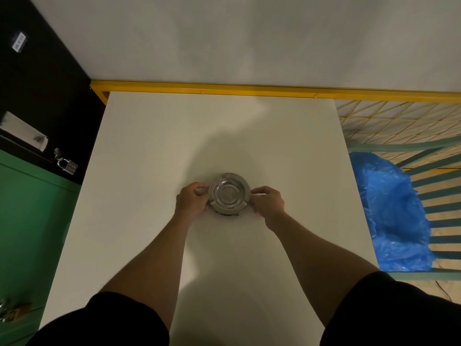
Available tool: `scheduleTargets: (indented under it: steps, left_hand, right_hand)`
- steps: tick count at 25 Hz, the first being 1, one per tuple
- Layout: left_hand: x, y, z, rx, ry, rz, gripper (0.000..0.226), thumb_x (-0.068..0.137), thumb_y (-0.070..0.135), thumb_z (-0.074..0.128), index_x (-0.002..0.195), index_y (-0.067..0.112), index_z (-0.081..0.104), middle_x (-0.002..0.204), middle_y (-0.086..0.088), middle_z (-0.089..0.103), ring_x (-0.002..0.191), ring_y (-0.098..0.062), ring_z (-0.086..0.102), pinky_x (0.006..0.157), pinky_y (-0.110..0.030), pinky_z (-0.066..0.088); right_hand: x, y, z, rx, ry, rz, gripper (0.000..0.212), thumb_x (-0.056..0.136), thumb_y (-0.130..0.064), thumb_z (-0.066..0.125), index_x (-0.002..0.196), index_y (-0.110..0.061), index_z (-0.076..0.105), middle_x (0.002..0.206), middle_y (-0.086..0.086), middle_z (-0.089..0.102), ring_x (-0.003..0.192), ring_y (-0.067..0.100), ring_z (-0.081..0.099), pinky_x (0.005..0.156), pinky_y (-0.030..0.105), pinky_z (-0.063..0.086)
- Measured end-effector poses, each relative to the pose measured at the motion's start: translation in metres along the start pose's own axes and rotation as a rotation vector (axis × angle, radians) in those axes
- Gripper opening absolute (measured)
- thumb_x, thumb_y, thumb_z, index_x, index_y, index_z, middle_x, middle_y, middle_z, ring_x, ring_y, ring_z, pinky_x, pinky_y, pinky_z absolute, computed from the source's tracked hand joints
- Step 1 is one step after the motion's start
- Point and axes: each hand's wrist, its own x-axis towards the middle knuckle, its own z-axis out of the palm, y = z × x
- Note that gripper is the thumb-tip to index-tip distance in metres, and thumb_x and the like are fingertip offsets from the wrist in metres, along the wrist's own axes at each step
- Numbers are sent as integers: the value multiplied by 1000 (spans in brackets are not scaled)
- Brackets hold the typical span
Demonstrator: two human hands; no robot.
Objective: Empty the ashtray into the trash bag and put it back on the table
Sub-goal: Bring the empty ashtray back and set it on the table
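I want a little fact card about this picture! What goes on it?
ashtray: round, shiny metal ashtray, sitting on the table, looks empty inside
table: white table
left hand: left hand curled at the ashtray's left rim
right hand: right hand curled at its right rim
trash bag: blue trash bag, open, off the table's right edge
padlock: silver padlock, far left
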Motion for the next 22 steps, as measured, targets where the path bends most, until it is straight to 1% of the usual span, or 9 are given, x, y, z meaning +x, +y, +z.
scheduleTargets:
  steps: [7, 13, 17, 19, 22]
  left_hand:
    - [1, -1, 1, -9, 7, -3, 23, 80, 10, 66, 100, 19, 72, 80, -12, 73, 52, -24, 63, 56, -28, 54]
    - [0, 0, 2, 0, 6, -2, 23, 79, 8, 66, 97, 21, 72, 76, -11, 72, 48, -21, 61, 50, -24, 52]
    - [-1, 0, 0, -29, 20, -20, 20, 80, 10, 65, 95, 21, 71, 72, -13, 71, 50, -25, 61, 56, -31, 57]
    - [0, 1, -1, -23, 27, -21, 20, 79, 12, 65, 94, 23, 71, 72, -13, 71, 50, -24, 62, 56, -31, 57]
    - [0, 1, 0, -25, 18, -17, 23, 79, 9, 64, 95, 23, 72, 73, -11, 72, 49, -22, 61, 55, -30, 56]
  right_hand:
    - [3, -1, 1, 24, 4, 9, 12, 72, -11, 72, 77, -22, 73, 73, 6, 73, 55, 19, 60, 47, 21, 45]
    - [4, 0, 1, 31, 4, 12, 12, 73, -10, 74, 76, -22, 73, 76, 8, 75, 59, 21, 63, 51, 24, 48]
    - [5, 1, 0, 53, 15, 30, 11, 75, -11, 72, 78, -22, 73, 73, 7, 74, 55, 18, 62, 49, 22, 48]
    - [5, 2, -1, 58, 18, 31, 11, 75, -12, 72, 80, -21, 73, 71, 6, 74, 53, 17, 63, 48, 21, 48]
    - [4, 2, 0, 65, 9, 26, 12, 76, -10, 72, 79, -21, 74, 74, 7, 75, 56, 19, 63, 51, 23, 49]
